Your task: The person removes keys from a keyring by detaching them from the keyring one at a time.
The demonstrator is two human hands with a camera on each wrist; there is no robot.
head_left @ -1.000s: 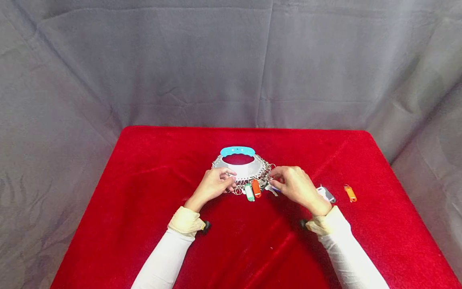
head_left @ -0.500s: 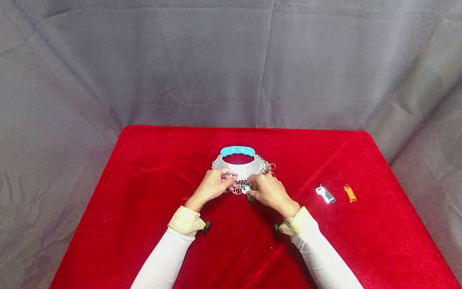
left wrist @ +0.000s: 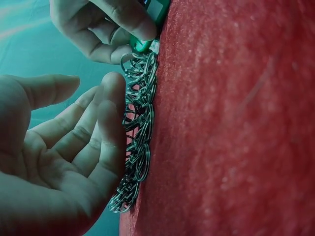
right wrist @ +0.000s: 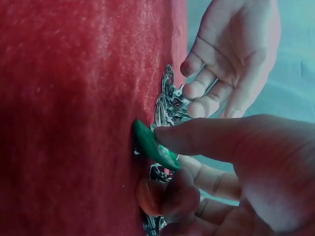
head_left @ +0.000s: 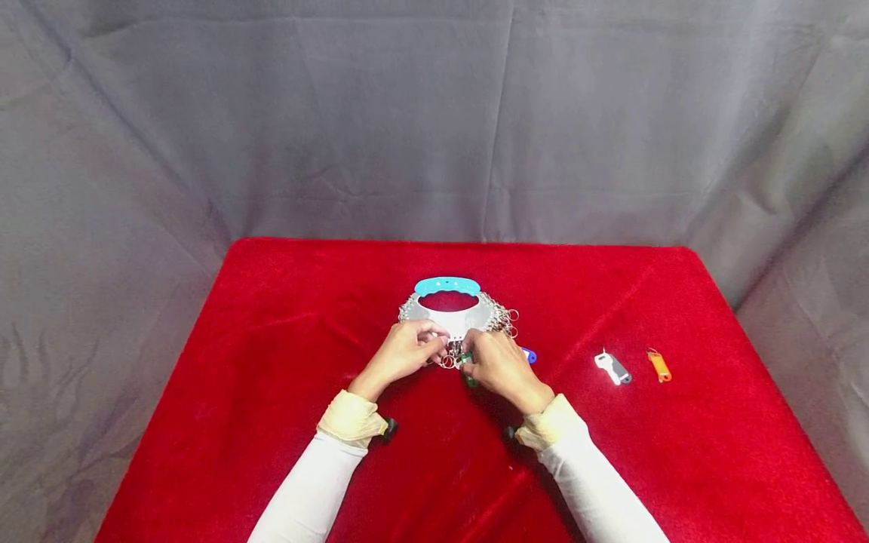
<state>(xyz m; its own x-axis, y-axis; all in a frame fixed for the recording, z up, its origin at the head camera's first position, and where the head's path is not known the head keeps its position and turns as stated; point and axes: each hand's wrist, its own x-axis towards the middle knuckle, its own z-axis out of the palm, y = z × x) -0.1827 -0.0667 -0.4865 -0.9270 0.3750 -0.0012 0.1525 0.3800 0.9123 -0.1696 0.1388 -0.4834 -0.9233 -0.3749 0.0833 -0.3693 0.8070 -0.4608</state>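
A silver metal key holder plate (head_left: 440, 323) with a light-blue handle (head_left: 446, 285) lies on the red cloth, its curved edge hung with many metal rings (left wrist: 142, 118). My right hand (head_left: 502, 367) pinches a green key tag (right wrist: 147, 141) between thumb and fingers at the plate's near edge. Under those fingers an orange key tag (right wrist: 150, 197) is partly hidden. Beside the rings, my left hand (head_left: 405, 351) has its thumb apart from its loosely bent fingers and holds nothing; whether its fingertips touch the rings I cannot tell. A blue tag (head_left: 530, 355) shows just past my right hand.
To the right on the red table (head_left: 679, 452) lie a grey key tag (head_left: 621, 372) with a silver key (head_left: 604, 362) and a yellow-orange key tag (head_left: 658, 367). Grey curtains (head_left: 366, 121) stand behind and at both sides.
My right hand has moved left from the plate's right side to the green tag and now pinches it. The grey tag has come into full view. The left hand has barely moved.
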